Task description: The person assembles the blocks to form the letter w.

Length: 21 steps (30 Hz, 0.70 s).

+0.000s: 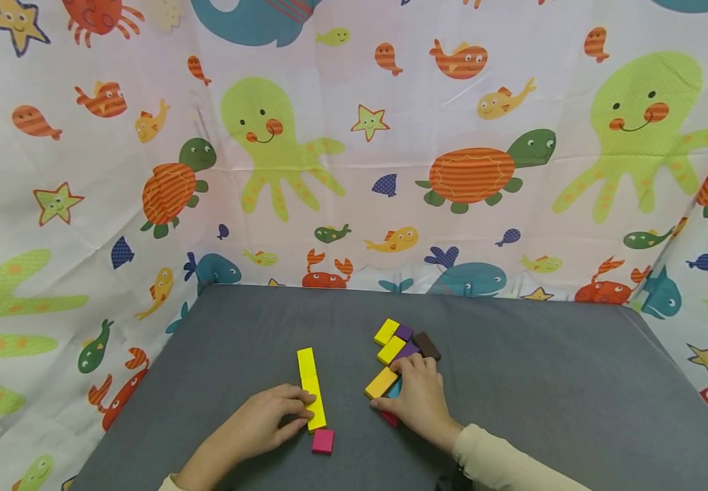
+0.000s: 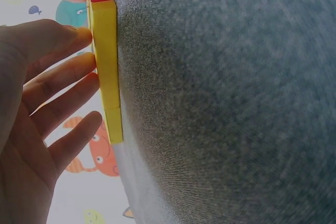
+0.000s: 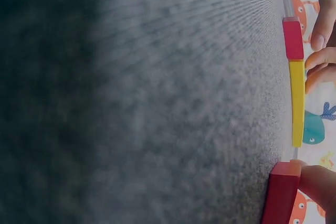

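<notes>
My left hand touches the side of a long yellow block with relaxed, fairly straight fingertips; the left wrist view shows them spread along it. A shorter yellow block stands at its far end, a pink-red block at its near end. My right hand reaches over a cluster, thumb and index finger spread around an orange-yellow block and a blue block. In the right wrist view the thumb lies on a red block. Whether the right fingers pinch a block I cannot tell.
Beyond the right hand lie two yellow blocks, two purple blocks and a dark brown block, close together. The grey table runs back to a curtain printed with sea animals.
</notes>
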Each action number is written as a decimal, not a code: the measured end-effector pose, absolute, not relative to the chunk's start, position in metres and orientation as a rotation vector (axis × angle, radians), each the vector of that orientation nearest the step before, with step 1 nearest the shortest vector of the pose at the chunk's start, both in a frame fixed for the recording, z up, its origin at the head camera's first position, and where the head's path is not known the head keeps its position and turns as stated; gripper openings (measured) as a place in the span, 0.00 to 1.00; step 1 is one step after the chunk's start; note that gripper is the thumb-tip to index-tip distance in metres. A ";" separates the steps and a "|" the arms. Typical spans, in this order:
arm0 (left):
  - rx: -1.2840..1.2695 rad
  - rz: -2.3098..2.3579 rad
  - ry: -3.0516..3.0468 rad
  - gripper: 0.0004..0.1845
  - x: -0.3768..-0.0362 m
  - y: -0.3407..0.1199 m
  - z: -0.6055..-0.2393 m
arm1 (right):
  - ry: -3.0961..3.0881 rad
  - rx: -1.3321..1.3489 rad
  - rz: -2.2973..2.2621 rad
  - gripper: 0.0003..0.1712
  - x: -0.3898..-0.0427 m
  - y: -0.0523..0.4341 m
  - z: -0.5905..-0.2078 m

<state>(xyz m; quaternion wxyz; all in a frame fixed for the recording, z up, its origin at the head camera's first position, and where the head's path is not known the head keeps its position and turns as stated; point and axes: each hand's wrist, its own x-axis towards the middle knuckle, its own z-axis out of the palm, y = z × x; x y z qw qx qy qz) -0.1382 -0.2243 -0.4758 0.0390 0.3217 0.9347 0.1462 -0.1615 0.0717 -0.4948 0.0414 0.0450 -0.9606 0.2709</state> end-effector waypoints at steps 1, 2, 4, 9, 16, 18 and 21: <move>0.995 0.447 2.870 0.09 -0.138 -0.224 -0.476 | -2.942 0.136 0.828 0.38 -0.162 0.072 -0.495; 0.999 0.447 2.873 0.09 -0.138 -0.224 -0.476 | -2.942 0.135 0.828 0.38 -0.162 0.071 -0.494; 1.007 0.447 2.878 0.09 -0.138 -0.225 -0.476 | -2.937 0.135 0.832 0.37 -0.162 0.072 -0.495; 1.008 0.451 2.878 0.09 -0.138 -0.225 -0.475 | -2.917 0.146 0.855 0.36 -0.162 0.072 -0.494; 0.993 0.453 2.865 0.09 -0.138 -0.224 -0.474 | -2.910 0.154 0.868 0.35 -0.162 0.072 -0.494; 0.991 0.452 2.865 0.09 -0.138 -0.224 -0.474 | -2.908 0.156 0.870 0.35 -0.162 0.072 -0.494; 0.990 0.453 2.865 0.09 -0.138 -0.224 -0.473 | -2.906 0.157 0.879 0.35 -0.163 0.073 -0.494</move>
